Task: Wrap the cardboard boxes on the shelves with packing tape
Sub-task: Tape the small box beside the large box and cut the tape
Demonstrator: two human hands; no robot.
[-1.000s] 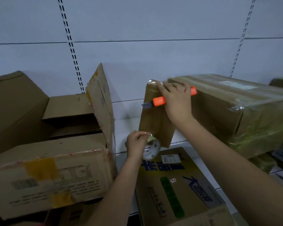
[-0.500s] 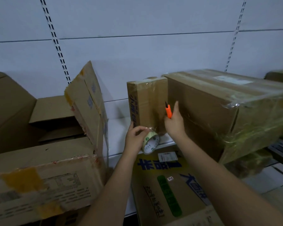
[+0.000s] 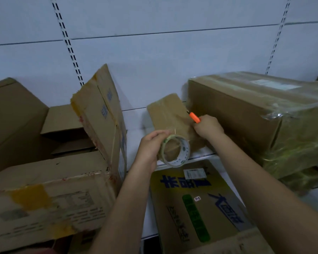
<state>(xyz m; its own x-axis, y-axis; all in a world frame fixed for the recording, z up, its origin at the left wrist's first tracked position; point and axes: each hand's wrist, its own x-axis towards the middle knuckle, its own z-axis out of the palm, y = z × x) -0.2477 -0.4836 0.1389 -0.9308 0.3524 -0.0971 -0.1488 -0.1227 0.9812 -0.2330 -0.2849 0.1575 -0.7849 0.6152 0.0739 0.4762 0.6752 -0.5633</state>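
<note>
A small tape-covered cardboard box [image 3: 168, 114] leans tilted on the white shelf [image 3: 134, 142], beside a large box [image 3: 246, 114] wrapped in clear tape. My left hand [image 3: 151, 147] grips a roll of clear packing tape [image 3: 175, 150] just in front of the small box, the roll's hole facing me. My right hand [image 3: 207, 126] holds an orange utility knife [image 3: 194, 117] at the small box's right edge, between it and the large box.
An open worn box [image 3: 50, 195] with a raised flap [image 3: 99, 109] fills the left. Another plain box [image 3: 11, 110] stands behind it. A printed box [image 3: 196, 208] with blue and green lettering lies below the shelf edge. The white back wall carries slotted uprights [image 3: 68, 43].
The small box has tipped from upright to leaning back and left. My left hand lifted the tape roll and turned its hole toward me. My right hand with the knife shifted to the box's right edge.
</note>
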